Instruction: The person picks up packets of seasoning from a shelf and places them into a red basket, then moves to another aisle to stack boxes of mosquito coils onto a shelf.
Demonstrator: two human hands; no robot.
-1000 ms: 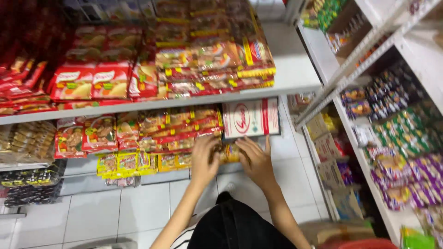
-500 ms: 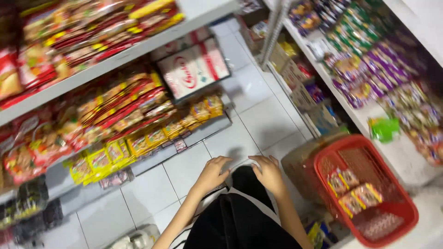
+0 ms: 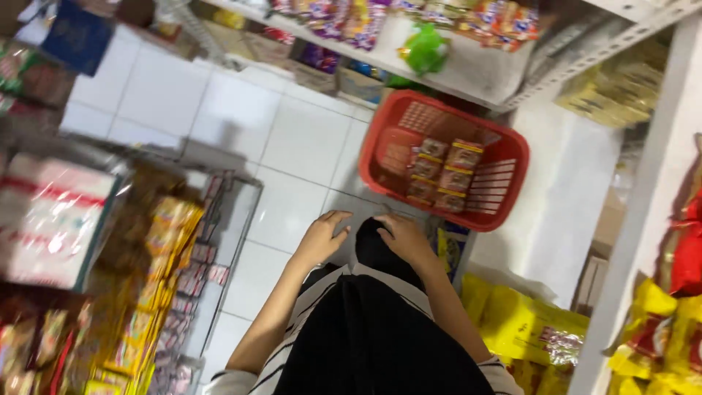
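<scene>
Head view: left hand (image 3: 322, 238) and right hand (image 3: 404, 238) open, empty, near red basket (image 3: 512, 212); rigid, probably light; grip by rim.

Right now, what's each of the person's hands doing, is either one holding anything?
Left hand: open, fingers spread, holding nothing, resting on the dark garment.
Right hand: open, holding nothing, resting on the same garment near the red basket.

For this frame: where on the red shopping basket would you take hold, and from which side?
Probably the near rim of the red basket, reached from above on the person's side. No handle is visible, and the open top faces up. Small packets fill the middle, so the rim is the free edge. Both the left hand and right hand are empty, just short of it.
</scene>
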